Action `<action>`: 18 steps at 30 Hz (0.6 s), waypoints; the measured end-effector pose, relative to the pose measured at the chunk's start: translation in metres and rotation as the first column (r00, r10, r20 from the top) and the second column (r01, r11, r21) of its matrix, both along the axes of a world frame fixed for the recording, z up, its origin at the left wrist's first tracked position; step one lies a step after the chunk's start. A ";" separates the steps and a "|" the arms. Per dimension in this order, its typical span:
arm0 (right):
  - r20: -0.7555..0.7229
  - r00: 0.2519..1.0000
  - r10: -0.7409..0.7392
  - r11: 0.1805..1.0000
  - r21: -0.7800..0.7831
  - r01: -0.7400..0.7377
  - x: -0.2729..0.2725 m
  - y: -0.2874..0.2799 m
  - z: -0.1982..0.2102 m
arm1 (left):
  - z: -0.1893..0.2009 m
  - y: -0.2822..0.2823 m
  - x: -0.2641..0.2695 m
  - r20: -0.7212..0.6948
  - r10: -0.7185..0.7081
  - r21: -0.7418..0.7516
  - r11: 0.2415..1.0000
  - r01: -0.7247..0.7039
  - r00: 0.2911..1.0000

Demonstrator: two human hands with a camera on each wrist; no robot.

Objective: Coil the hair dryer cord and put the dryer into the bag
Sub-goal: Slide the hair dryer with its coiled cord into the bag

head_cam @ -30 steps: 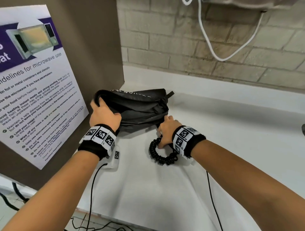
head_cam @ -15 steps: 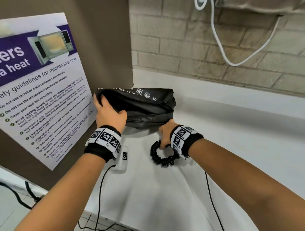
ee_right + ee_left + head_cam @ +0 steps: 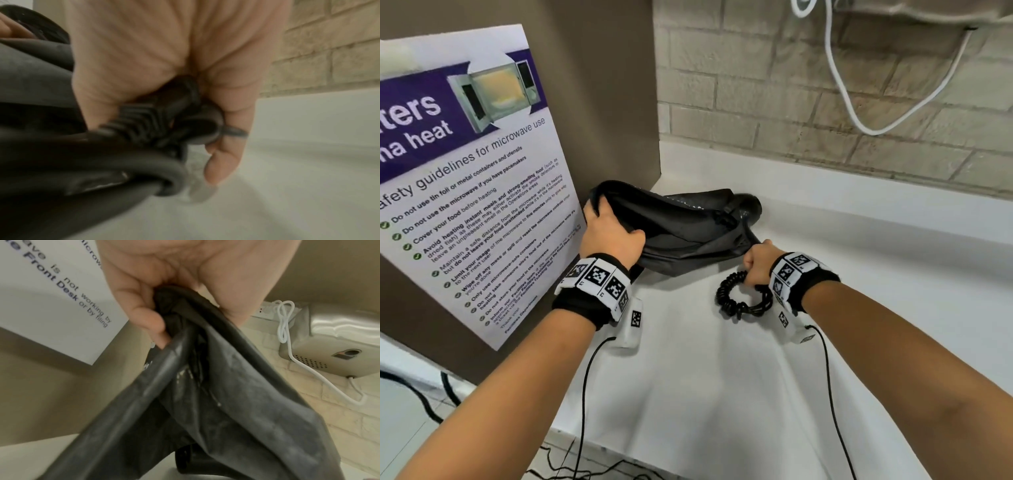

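While left hand [image 3: 610,235] holds bag [image 3: 681,233], cord [image 3: 739,298] hangs below right grip [image 3: 756,265].

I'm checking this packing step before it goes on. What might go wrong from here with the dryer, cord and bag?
The coiled cord hangs outside the bag under the right hand; it may snag on the bag's edge or unwind. The dryer shows past the bag's far side, so it may not be properly inside. The left hand grips only a bunched edge, which might slip.

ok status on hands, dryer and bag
Left hand grips rim of black fabric bag. Right hand grips coiled black cord at bag's mouth. Glossy black dryer partly visible. Nothing blocking.
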State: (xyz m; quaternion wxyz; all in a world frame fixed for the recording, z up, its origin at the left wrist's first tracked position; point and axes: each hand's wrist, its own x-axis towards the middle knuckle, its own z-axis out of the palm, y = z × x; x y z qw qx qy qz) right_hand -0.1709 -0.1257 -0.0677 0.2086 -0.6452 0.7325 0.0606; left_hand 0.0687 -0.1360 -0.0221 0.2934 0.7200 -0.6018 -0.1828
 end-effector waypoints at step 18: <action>0.011 0.994 -0.112 0.813 -0.575 0.098 -0.114 0.069 0.034 | -0.014 -0.017 -0.034 0.007 -0.061 0.184 0.981 0.058 0.998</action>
